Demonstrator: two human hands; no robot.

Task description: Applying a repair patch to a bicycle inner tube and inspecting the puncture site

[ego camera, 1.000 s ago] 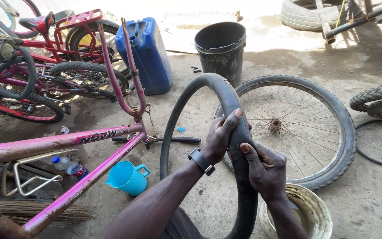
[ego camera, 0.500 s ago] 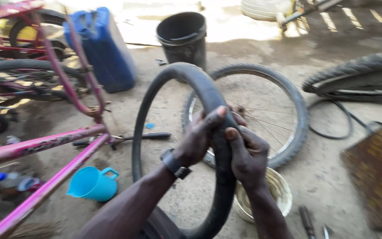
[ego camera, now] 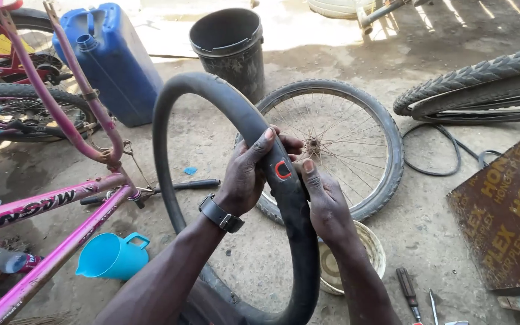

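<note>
an outdoor bicycle repair yard: pink bike frame [ego camera: 49, 198], spoked wheel [ego camera: 332, 147], screwdriver [ego camera: 407, 292].

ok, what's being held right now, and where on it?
Both hands hold the black inner tube upright on its right-hand arc, at a red mark. Left hand wraps it from the left; right hand presses from the right, thumb beside the mark.

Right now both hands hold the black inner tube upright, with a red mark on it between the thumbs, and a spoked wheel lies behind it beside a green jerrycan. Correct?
Not quite: the jerrycan is blue, not green, as the head view shows. The rest stands: the left hand and right hand hold the black inner tube upright, the red mark sits between the thumbs, and the spoked wheel lies behind.
</note>
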